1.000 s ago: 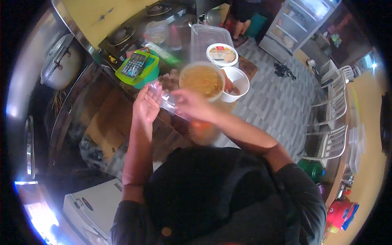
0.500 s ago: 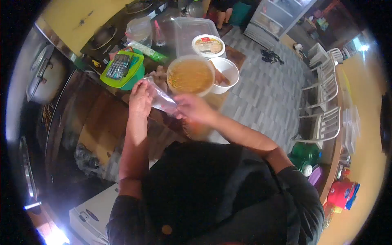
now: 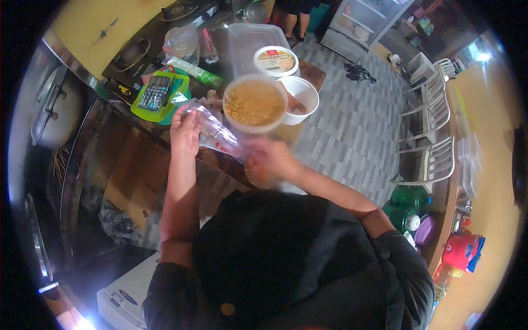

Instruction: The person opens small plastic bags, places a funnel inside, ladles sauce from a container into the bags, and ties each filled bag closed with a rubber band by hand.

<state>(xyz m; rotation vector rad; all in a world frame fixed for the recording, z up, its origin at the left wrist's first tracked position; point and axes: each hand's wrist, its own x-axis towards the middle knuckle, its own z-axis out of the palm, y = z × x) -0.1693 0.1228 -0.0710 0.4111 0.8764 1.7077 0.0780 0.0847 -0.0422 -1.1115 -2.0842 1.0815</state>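
My left hand (image 3: 185, 132) pinches the upper left end of a clear plastic bag (image 3: 217, 127), its fingers closed on the edge. The bag looks flat, with small red marks near its lower side. At the bag's other end is my right hand (image 3: 269, 157), blurred by motion, with its fingers closed on the plastic. Just beyond the hands stands a round translucent tub (image 3: 256, 104) of orange-brown liquid with bits in it. A white bucket (image 3: 309, 103) with something brown inside adjoins it.
A green container (image 3: 135, 108) carries wrapped dark utensils at the left. Behind the tub are a labelled white lid (image 3: 276, 60), a clear plastic box (image 3: 247, 37) and a green-and-white package (image 3: 192, 70). White chairs (image 3: 434, 159) line the right side. Another person's legs (image 3: 296, 25) show at the back.
My right hand has shifted slightly right and down, stretching the bag longer between the hands. My left hand stays at its end. The view has tilted a little.
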